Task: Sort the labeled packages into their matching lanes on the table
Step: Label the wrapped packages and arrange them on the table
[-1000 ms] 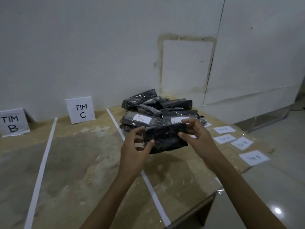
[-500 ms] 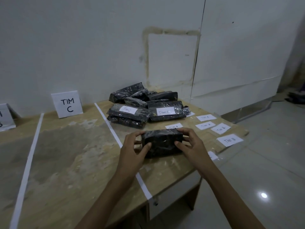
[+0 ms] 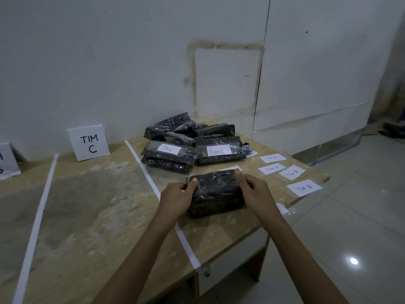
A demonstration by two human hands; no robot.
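A black plastic-wrapped package (image 3: 215, 191) lies on the wooden table (image 3: 98, 205), just right of a white tape line (image 3: 153, 185). My left hand (image 3: 177, 197) grips its left end and my right hand (image 3: 252, 191) grips its right end. No label shows on its top face. Behind it is a pile of several black packages (image 3: 190, 141); two on top carry labels reading "TIM C". A standing "TIM C" sign (image 3: 88, 142) marks the lane left of the tape line.
Loose paper labels lie at the table's right: "Tim A" (image 3: 272, 158), a second "Tim A" (image 3: 271, 168), "Tim B" (image 3: 292, 172), another "Tim B" (image 3: 304, 188). Another sign (image 3: 7, 161) stands at far left, beyond a second tape line (image 3: 37, 220). The table's right edge drops to a tiled floor.
Both hands brought the package down from in front of the pile and toward me; it now rests on the table. The camera view shifted right.
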